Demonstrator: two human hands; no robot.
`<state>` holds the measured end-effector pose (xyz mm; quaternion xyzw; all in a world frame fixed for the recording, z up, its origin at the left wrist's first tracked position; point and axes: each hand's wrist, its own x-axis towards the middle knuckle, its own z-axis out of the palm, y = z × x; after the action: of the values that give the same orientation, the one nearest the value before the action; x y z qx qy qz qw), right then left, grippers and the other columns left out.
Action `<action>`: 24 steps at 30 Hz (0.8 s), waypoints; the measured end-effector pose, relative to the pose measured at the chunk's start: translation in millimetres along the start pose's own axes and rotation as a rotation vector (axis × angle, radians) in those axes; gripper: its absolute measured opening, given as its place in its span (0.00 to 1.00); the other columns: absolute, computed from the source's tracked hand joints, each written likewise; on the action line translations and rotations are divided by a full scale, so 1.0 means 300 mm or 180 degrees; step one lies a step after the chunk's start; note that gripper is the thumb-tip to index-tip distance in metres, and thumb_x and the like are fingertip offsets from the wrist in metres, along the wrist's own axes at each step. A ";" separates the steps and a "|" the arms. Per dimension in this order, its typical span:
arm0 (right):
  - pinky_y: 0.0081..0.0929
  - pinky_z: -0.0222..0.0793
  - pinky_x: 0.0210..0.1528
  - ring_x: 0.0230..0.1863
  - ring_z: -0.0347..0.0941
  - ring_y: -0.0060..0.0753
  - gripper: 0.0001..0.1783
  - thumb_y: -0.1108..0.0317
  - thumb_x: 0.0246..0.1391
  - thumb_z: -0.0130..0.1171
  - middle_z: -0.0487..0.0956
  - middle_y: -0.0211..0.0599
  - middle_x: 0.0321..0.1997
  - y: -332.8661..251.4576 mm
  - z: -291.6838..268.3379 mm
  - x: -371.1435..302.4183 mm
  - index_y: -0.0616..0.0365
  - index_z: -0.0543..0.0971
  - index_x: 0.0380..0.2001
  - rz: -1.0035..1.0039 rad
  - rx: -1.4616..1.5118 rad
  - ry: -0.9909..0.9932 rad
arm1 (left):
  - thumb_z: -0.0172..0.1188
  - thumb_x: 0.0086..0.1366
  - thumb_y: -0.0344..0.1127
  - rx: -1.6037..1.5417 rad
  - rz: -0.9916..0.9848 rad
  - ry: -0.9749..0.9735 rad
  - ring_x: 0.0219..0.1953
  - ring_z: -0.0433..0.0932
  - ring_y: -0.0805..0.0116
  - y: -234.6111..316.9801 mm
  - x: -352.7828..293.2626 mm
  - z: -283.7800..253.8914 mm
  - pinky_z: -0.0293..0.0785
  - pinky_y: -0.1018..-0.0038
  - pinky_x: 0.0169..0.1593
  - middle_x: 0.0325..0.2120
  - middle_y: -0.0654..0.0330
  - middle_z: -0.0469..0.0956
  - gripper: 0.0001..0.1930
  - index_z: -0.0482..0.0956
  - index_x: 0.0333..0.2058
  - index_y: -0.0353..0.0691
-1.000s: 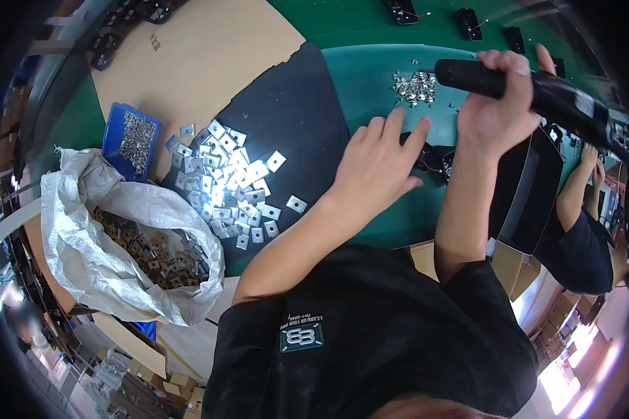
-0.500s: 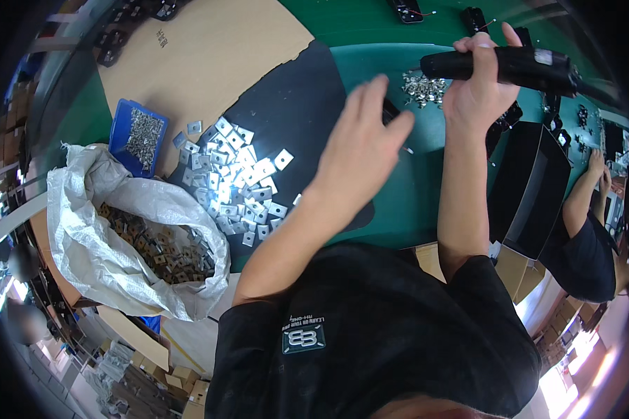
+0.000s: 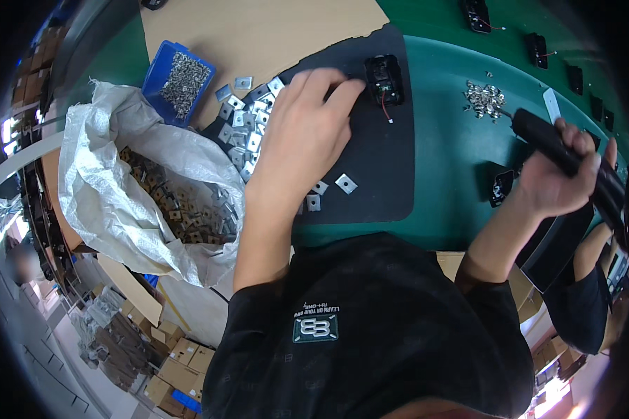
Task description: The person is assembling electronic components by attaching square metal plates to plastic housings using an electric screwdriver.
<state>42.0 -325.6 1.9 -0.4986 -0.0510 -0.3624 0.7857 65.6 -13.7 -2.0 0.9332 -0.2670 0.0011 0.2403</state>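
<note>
– So, why is the inline power screwdriver [image 3: 537, 135] held out to the side like that?
– Its barrel is wrapped by the right hand [image 3: 556, 183], fingers closed round it, bit aimed at the shiny loose metal pieces [image 3: 483, 101]. Probably the left hand [image 3: 307, 126] is given more room that way.

– And that one?
– It's held over the heap of square metal plates [image 3: 239, 119], fingers curled and slightly parted, a bit blurred; whether anything's pinched can't be told. Just beside the fingertips, the black plastic housing [image 3: 384, 78] is set on the dark mat [image 3: 377, 178], apparently open side up so the insides can be reached.

– Why are only the screws [image 3: 183, 85] binned?
– They'd be scattered otherwise, presumably, hence the blue bin [image 3: 159, 66]. More plates seem to be stored in the white woven sack [image 3: 91, 164].

– Surface, room?
– The green tabletop [image 3: 430, 17] is partly covered by mat and cardboard sheet [image 3: 258, 35]. Cardboard boxes [image 3: 178, 370] are stacked beyond; a co-worker's dark sleeve [image 3: 576, 307] can be seen at right.
</note>
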 end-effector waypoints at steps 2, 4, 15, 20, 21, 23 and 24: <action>0.46 0.63 0.49 0.34 0.68 0.35 0.29 0.66 0.54 0.51 0.73 0.38 0.30 -0.023 -0.019 -0.018 0.54 0.59 0.59 0.0034 -0.0106 -0.0064 | 0.63 0.45 0.24 0.0049 -0.0083 -0.0061 0.42 0.74 0.54 0.008 -0.055 -0.024 0.70 0.65 0.48 0.38 0.55 0.73 0.22 0.76 0.44 0.38; 0.46 0.63 0.49 0.35 0.67 0.35 0.28 0.65 0.55 0.50 0.73 0.36 0.30 -0.044 -0.030 -0.032 0.53 0.59 0.59 0.0149 0.0108 -0.0196 | 0.64 0.45 0.24 -0.0006 -0.0377 -0.0382 0.42 0.73 0.54 0.010 -0.099 -0.009 0.71 0.65 0.47 0.39 0.54 0.73 0.22 0.76 0.43 0.36; 0.45 0.64 0.47 0.33 0.69 0.35 0.29 0.66 0.56 0.50 0.72 0.38 0.30 -0.010 0.049 -0.108 0.61 0.58 0.60 -0.0027 -0.0231 -0.0505 | 0.65 0.48 0.25 0.0008 -0.0712 -0.0143 0.32 0.76 0.55 0.009 -0.103 0.046 0.72 0.66 0.37 0.26 0.55 0.76 0.10 0.77 0.31 0.34; 0.43 0.60 0.50 0.35 0.65 0.31 0.29 0.63 0.54 0.51 0.70 0.34 0.29 -0.008 0.079 -0.129 0.55 0.61 0.59 0.0167 -0.0431 -0.0515 | 0.66 0.49 0.28 -0.0888 -0.0946 0.0680 0.31 0.75 0.56 0.016 -0.049 0.075 0.71 0.66 0.35 0.24 0.56 0.75 0.05 0.78 0.25 0.37; 0.43 0.59 0.50 0.34 0.64 0.31 0.29 0.63 0.54 0.51 0.70 0.34 0.29 -0.009 0.080 -0.128 0.55 0.60 0.59 0.0192 -0.0402 -0.0547 | 0.67 0.48 0.28 -0.0902 -0.0916 0.0816 0.32 0.75 0.58 0.021 -0.027 0.075 0.70 0.68 0.35 0.26 0.57 0.75 0.05 0.80 0.25 0.38; 0.42 0.62 0.48 0.33 0.66 0.32 0.30 0.63 0.54 0.52 0.70 0.34 0.29 -0.006 0.077 -0.125 0.57 0.60 0.60 0.0154 -0.0356 -0.0524 | 0.68 0.48 0.29 -0.0882 -0.0769 0.0997 0.33 0.74 0.59 0.017 0.012 0.094 0.70 0.69 0.36 0.28 0.58 0.76 0.06 0.81 0.26 0.39; 0.41 0.65 0.45 0.32 0.68 0.33 0.31 0.63 0.54 0.52 0.71 0.35 0.29 -0.005 0.078 -0.123 0.60 0.59 0.60 0.0114 -0.0301 -0.0502 | 0.69 0.47 0.30 -0.0855 -0.0623 0.1182 0.35 0.74 0.60 0.012 0.035 0.104 0.70 0.69 0.36 0.30 0.59 0.76 0.06 0.81 0.26 0.39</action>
<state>20.5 -287.5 -1.5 -0.5630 -0.0866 -0.3099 0.7612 68.8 -35.7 -26.5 0.8982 -0.1244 0.1138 0.4061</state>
